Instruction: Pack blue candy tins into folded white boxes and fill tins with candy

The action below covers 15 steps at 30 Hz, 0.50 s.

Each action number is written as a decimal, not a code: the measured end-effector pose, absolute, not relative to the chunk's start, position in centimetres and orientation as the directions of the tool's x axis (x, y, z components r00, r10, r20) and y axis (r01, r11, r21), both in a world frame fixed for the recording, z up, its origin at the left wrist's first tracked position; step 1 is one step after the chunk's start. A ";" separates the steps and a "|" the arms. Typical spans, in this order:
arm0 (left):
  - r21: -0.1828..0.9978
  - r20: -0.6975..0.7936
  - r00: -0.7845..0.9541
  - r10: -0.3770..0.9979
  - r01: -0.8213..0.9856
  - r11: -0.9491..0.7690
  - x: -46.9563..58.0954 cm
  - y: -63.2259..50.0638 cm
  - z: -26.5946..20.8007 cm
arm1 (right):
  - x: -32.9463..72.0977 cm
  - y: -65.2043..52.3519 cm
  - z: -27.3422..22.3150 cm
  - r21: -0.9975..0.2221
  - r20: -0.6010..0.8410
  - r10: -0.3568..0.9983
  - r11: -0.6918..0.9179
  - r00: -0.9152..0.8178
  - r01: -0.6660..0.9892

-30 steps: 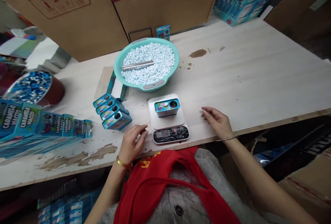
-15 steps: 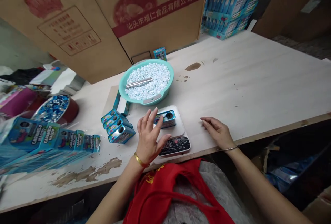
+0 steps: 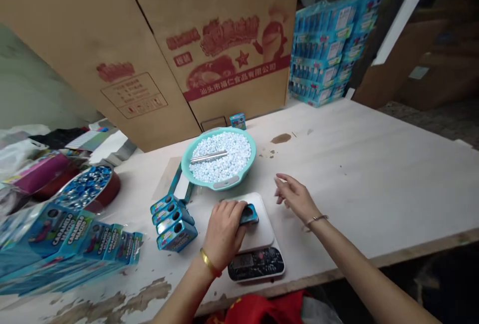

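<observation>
**A Hand on the Little Tin**

The little blue tin (image 3: 249,213) sat on the white scale (image 3: 258,236), where it could be weighed. The left hand (image 3: 224,231) closed its grip over the tin. The right hand (image 3: 295,196) hovered beside the scale, fingers loose, holding nothing. Behind the scale stood the bowl of candies (image 3: 219,159); left of it lay more tins (image 3: 172,219) on the worktop (image 3: 374,174).

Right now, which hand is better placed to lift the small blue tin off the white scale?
Probably the left hand: it already covers and grips the small blue tin on the white scale. The right hand hovers open beside the scale, touching nothing.
</observation>
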<state>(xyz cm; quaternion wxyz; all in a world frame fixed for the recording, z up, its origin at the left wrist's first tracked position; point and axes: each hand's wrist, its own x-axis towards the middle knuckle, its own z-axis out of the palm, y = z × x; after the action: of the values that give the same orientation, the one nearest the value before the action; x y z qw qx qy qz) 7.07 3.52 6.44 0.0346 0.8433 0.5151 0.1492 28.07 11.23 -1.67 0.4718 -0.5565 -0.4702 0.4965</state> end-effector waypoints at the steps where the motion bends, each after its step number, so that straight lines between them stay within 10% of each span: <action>1: 0.230 0.246 0.408 0.879 0.856 -0.462 6.6 3.3 6.8 | 27.1 13.4 -0.7 -0.990 -0.109 0.993 -0.113 0.050 0.089; 15: 0.274 0.197 0.153 0.968 0.940 -0.205 -2.1 -5.6 9.0 | 21.6 27.9 -4.2 -0.974 0.044 0.961 -0.020 0.273 0.225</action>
<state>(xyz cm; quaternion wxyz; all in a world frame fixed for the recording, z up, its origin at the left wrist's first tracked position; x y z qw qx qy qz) -2.10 -5.56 9.00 0.0430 0.7581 0.6292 0.1659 21.59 27.90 -4.20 0.5079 -0.6154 -0.4818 0.3621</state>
